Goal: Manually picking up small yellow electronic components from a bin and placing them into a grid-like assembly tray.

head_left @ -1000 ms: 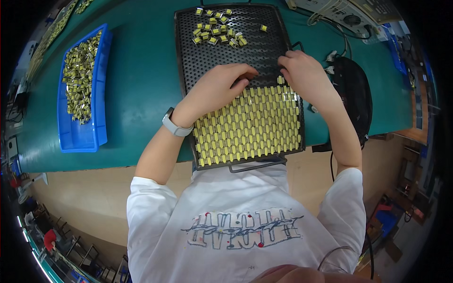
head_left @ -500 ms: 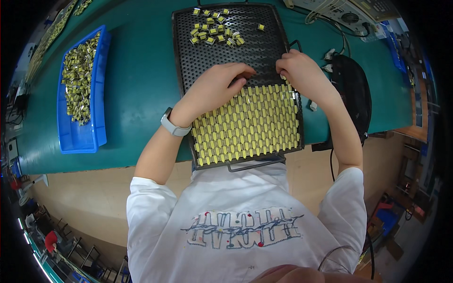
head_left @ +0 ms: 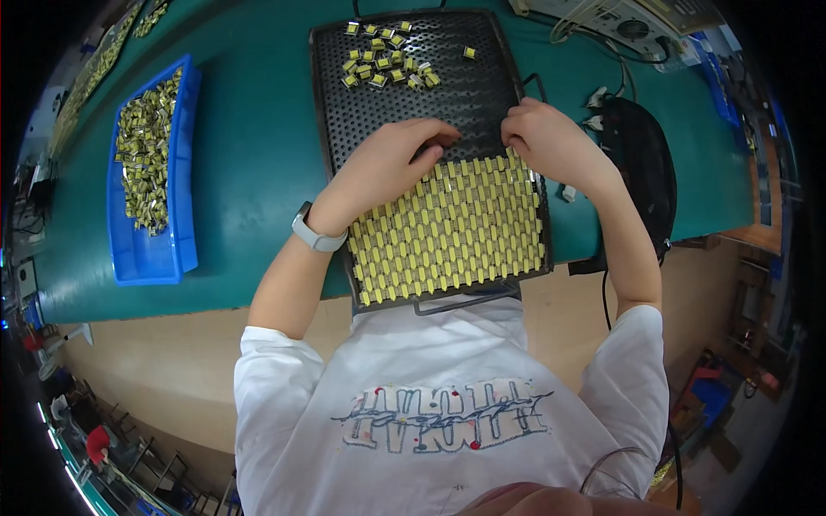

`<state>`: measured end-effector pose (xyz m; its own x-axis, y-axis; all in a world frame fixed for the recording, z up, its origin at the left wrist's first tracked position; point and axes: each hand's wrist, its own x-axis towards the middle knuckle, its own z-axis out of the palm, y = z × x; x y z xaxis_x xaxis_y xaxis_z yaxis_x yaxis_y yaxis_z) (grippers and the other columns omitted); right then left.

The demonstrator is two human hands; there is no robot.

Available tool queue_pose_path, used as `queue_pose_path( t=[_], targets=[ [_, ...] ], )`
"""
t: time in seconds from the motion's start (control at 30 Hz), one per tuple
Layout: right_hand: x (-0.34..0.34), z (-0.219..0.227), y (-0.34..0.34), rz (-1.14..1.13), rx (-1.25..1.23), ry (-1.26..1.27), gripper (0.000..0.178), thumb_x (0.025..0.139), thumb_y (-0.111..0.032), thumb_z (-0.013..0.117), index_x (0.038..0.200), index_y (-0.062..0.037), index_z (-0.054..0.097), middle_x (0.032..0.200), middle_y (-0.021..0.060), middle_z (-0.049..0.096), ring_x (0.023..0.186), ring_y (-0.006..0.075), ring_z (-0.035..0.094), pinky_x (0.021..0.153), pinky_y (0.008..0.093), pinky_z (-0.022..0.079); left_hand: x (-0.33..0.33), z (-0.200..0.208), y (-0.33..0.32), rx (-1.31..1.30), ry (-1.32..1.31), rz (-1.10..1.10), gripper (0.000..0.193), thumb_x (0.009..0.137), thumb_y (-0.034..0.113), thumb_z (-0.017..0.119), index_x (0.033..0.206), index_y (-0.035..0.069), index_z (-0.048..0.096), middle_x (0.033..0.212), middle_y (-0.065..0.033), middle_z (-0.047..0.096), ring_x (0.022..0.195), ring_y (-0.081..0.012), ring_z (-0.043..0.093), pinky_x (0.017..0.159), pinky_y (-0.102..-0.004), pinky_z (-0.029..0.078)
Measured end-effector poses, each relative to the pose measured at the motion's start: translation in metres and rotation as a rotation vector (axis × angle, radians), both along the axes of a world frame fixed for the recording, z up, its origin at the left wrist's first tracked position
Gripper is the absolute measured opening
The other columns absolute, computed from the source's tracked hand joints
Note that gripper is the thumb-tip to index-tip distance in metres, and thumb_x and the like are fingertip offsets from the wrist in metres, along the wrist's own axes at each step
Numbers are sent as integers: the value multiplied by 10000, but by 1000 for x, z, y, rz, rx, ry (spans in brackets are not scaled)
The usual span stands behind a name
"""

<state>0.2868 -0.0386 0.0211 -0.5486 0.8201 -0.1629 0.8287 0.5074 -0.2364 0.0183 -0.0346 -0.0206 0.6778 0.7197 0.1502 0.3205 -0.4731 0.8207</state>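
Observation:
A dark perforated metal tray (head_left: 370,112) lies in front of me. Its near half is packed with tight rows of small yellow-wrapped components (head_left: 447,228) that look like little coils or transformers. My right hand (head_left: 551,142) is at the tray's right edge, fingertips pinched together at the end of the farthest row; what is between them is hidden. Over the left part of that row rests my left hand (head_left: 391,159), fingers half curled, with a gap between thumb and forefinger and nothing visible in it. Toward the tray's far end lie several loose yellow components (head_left: 383,62).
A blue bin (head_left: 182,163) of similar components stands on the green table (head_left: 249,163) to the left. On the right are a black bag or pouch (head_left: 641,172), small white pieces (head_left: 595,98) and cables. A light-coloured electrical unit (head_left: 615,26) stands at the back right.
My right hand has shifted slightly, its fingertips staying by the row's right end. My left hand has barely moved. The view has tilted a little.

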Motion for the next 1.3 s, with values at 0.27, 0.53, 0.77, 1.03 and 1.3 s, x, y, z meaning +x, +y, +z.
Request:
queue_pose_path(
  t=[0.27,0.53,0.77,1.03,1.3],
  targets=[
    [-15,-9,27,-144,192,174,551,892,-177,727,1393,-107,508,1399,163,504,1302,371,494,1053,438,472,-18,-1,29,122,-166,472,293,953,128,646,1234,47,662,1214,-124,673,1124,-308,631,970,-388,498],
    [-68,-61,96,-246,37,4,1239,710,-633,839,1638,-262,106,1673,247,89,1530,479,134,1216,572,277,-33,-54,131,417,173,649,548,965,447,637,1385,101,572,1441,-268,462,1336,-486,413,1129,-539,369],
    [-90,-74,136,-48,147,143,1204,690,-617,855,1628,-269,185,1681,206,116,1543,442,132,1221,569,268,-33,-57,155,542,311,533,398,1000,316,585,1369,167,610,1392,-205,485,1258,-444,457,1104,-527,368],
    [-88,-49,90,51,94,266,727,851,-95,770,1486,-92,416,1467,152,426,1369,340,456,1116,420,469,-28,-42,109,472,217,333,316,958,155,595,1259,67,634,1339,-155,526,1242,-388,482,1078,-461,427],
    [-56,-26,25,-28,21,309,597,832,34,713,1385,-97,531,1357,101,546,1285,314,525,1047,403,507,-15,-7,53,155,195,117,383,957,201,665,1304,55,597,1345,-115,535,1306,-303,482,1120,-401,390]
  ],
)
